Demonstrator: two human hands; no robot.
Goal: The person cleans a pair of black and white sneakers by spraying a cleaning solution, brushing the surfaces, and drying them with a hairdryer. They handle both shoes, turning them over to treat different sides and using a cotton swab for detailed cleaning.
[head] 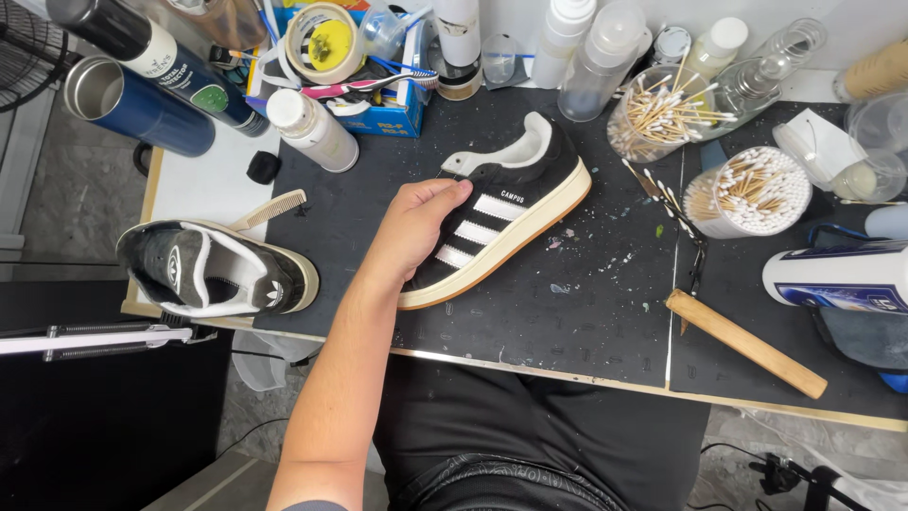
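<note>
My left hand reaches in from the lower left and grips a black sneaker with white side stripes and a cream sole. The fingers wrap over the front half of the sneaker, and its heel points to the back right. The sneaker lies on a black, paint-flecked mat. A matching second sneaker rests at the table's left edge, its opening facing up. My right hand is out of view.
Two containers of cotton swabs stand at the right, with several bottles along the back. A wooden-handled tool lies front right. A comb, a white bottle, a tape roll and blue cans crowd the left.
</note>
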